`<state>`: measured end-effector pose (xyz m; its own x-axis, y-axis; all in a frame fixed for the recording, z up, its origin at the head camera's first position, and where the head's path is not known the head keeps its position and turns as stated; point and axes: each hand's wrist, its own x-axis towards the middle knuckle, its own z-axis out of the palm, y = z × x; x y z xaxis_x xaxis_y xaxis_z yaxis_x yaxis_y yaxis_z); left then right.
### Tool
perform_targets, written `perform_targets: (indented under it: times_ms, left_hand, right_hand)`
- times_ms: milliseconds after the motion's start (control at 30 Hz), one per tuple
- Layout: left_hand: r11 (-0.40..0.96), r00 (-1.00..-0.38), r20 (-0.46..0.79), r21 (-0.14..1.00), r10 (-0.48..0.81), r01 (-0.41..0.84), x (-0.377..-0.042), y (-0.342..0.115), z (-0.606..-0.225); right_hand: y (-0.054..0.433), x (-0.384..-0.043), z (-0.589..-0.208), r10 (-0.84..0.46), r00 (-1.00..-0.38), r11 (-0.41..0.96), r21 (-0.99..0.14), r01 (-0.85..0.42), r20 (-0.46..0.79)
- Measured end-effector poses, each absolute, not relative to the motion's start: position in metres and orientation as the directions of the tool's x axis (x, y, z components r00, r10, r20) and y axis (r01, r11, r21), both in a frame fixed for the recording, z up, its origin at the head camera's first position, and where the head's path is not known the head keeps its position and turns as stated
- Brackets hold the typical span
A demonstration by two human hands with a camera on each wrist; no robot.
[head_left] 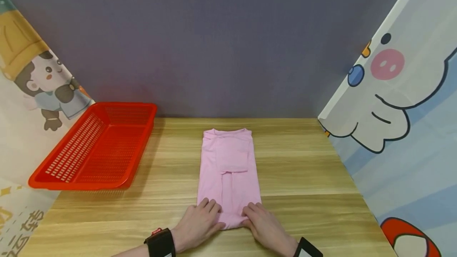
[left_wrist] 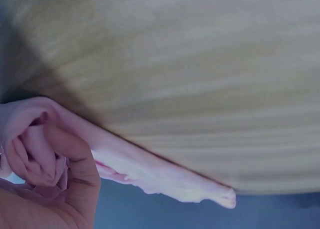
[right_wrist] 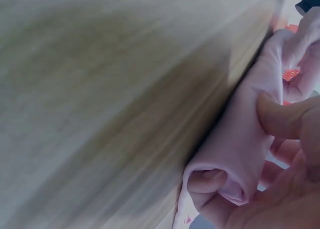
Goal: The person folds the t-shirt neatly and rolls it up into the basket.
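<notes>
A pink shirt point(head_left: 208, 177) lies on the table, folded into a long narrow panel, its collar at the far end and a folded flap across its upper middle. At the near end, my left hand point(head_left: 200, 223) grips the left corner, where the left wrist view shows the cloth point(left_wrist: 30, 144) curled over in a thick fold beside the thumb. The opposite corner is held by my right hand point(head_left: 265, 227). Seen from the right wrist, its thumb presses the outside of the rolled cloth point(right_wrist: 232, 129) while a fingertip point(right_wrist: 207, 181) sits inside the roll.
To the left stands a red plastic basket point(head_left: 103, 150) with perforated walls. The wooden table point(head_left: 296, 177) ends at a grey panel point(head_left: 232, 50) behind. Printed cartoon sheets flank it on the left point(head_left: 21, 138) and right point(head_left: 410, 162). Black bands point(head_left: 160, 244) circle both wrists.
</notes>
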<state>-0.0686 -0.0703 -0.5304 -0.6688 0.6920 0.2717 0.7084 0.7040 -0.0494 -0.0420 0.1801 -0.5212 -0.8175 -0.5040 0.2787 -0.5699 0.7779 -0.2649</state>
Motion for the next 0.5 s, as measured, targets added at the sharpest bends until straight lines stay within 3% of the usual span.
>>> perform_targets:
  times_ms: [200,500]
  left_hand:
    - [0.667,-0.597,0.325,-0.178,0.734,0.723,-0.0694,-0.0715,-0.5320]
    - [0.674,-0.586,0.346,-0.253,0.733,0.694,-0.0685,-0.0678,-0.5322]
  right_hand:
    - [0.1811,-0.0440,-0.5186,-0.499,-0.833,0.775,-0.308,-0.552,0.239]
    - [0.1779,-0.0402,-0.5171,-0.482,-0.852,0.815,-0.251,-0.522,0.206]
